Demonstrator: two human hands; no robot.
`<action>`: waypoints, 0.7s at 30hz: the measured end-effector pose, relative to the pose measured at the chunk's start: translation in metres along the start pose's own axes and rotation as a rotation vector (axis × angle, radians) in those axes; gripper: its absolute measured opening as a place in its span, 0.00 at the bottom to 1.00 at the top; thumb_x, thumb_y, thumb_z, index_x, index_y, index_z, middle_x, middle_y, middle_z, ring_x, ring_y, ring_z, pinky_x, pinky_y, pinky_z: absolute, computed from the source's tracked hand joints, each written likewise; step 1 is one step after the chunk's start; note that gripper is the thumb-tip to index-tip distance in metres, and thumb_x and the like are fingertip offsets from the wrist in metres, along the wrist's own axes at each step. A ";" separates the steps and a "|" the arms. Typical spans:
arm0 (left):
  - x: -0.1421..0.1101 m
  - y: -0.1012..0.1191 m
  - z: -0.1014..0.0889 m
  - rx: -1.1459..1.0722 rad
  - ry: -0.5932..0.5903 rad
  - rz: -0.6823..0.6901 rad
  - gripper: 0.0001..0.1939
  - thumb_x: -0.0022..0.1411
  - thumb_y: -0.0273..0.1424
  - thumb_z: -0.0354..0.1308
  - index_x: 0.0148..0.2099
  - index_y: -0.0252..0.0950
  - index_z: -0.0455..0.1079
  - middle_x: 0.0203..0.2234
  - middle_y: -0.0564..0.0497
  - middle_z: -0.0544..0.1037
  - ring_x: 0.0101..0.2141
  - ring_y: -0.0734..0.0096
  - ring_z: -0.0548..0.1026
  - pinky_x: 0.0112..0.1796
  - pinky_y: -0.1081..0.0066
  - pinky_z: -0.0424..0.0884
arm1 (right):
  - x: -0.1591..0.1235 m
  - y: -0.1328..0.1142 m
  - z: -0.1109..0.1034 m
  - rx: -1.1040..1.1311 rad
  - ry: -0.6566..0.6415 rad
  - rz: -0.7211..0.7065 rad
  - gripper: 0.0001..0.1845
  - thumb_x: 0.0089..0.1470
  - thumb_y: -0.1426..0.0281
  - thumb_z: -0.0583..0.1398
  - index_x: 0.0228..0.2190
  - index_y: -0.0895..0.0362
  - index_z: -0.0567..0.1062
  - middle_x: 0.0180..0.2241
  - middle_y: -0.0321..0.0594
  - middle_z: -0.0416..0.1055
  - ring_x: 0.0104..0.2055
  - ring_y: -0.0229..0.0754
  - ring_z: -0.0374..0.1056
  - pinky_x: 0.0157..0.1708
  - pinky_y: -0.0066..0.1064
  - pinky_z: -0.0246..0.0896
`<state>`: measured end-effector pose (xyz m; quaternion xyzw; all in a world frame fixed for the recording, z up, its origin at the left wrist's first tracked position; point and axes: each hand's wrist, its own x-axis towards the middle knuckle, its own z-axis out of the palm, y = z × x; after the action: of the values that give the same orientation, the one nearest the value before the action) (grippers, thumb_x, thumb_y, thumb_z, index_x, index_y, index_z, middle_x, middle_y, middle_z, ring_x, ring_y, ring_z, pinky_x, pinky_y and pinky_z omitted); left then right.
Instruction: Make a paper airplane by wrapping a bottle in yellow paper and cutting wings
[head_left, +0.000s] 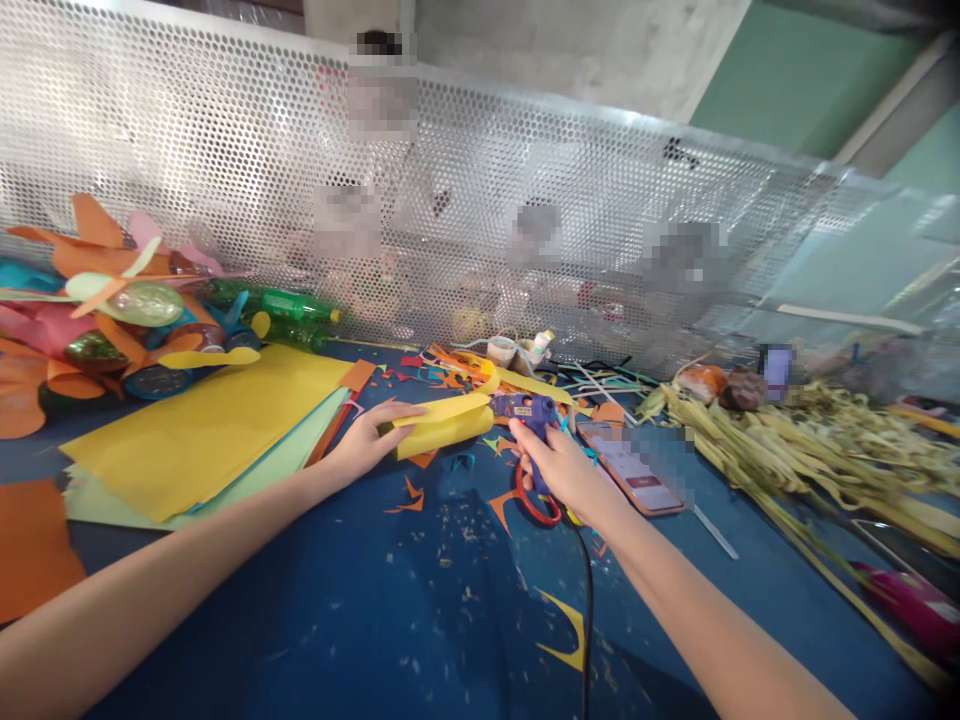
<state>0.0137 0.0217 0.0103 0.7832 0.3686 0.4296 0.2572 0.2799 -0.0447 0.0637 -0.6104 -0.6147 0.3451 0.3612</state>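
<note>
Between the thumb and fingers of my left hand point(379, 440) is a folded yellow paper point(446, 425), raised a little over the blue table point(337, 600). My right hand point(551, 460) is wrapped round the handle of a blue glue gun point(525, 408), its nozzle pointing left at the paper's right end. Whether the nozzle touches the paper I cannot tell. A black cord point(588, 600) runs down from the gun. Just under my right hand lie scissors with red handles point(536, 505), partly hidden.
Yellow and green paper sheets point(225, 420) lie on the left, below bottles with paper petals point(142, 300). A phone point(637, 470) and dried husks point(810, 430) are on the right. Paper scraps point(566, 630) are scattered about. A perforated metal screen point(465, 170) stands behind, with people beyond it.
</note>
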 end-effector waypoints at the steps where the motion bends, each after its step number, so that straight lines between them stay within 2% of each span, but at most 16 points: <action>1: 0.000 0.000 0.000 -0.002 -0.001 0.000 0.16 0.62 0.37 0.53 0.49 0.40 0.73 0.49 0.47 0.75 0.51 0.59 0.69 0.57 0.57 0.58 | 0.000 0.001 0.000 -0.002 0.000 -0.005 0.24 0.54 0.47 0.51 0.23 0.54 0.62 0.17 0.30 0.62 0.14 0.37 0.66 0.15 0.27 0.58; 6: -0.001 0.000 0.000 0.007 -0.006 -0.018 0.16 0.61 0.37 0.53 0.49 0.40 0.74 0.49 0.47 0.75 0.52 0.59 0.69 0.57 0.57 0.57 | -0.004 0.000 0.008 0.045 -0.031 -0.002 0.23 0.54 0.48 0.53 0.24 0.54 0.62 0.17 0.29 0.61 0.15 0.36 0.65 0.16 0.27 0.60; 16: 0.000 -0.003 0.000 -0.019 -0.015 0.002 0.16 0.62 0.37 0.53 0.50 0.40 0.73 0.49 0.47 0.75 0.51 0.59 0.69 0.55 0.58 0.60 | -0.017 -0.013 0.042 0.174 -0.203 -0.030 0.25 0.54 0.48 0.52 0.20 0.55 0.59 0.16 0.27 0.57 0.13 0.32 0.62 0.15 0.24 0.57; 21: 0.000 -0.005 0.001 -0.011 -0.016 0.014 0.16 0.62 0.37 0.53 0.50 0.40 0.73 0.49 0.47 0.75 0.51 0.59 0.69 0.55 0.60 0.61 | -0.017 -0.011 0.045 0.171 -0.224 -0.036 0.25 0.54 0.48 0.52 0.20 0.55 0.59 0.16 0.28 0.57 0.13 0.32 0.62 0.15 0.23 0.57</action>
<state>0.0124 0.0244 0.0065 0.7876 0.3589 0.4273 0.2614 0.2355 -0.0607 0.0499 -0.5240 -0.6303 0.4558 0.3469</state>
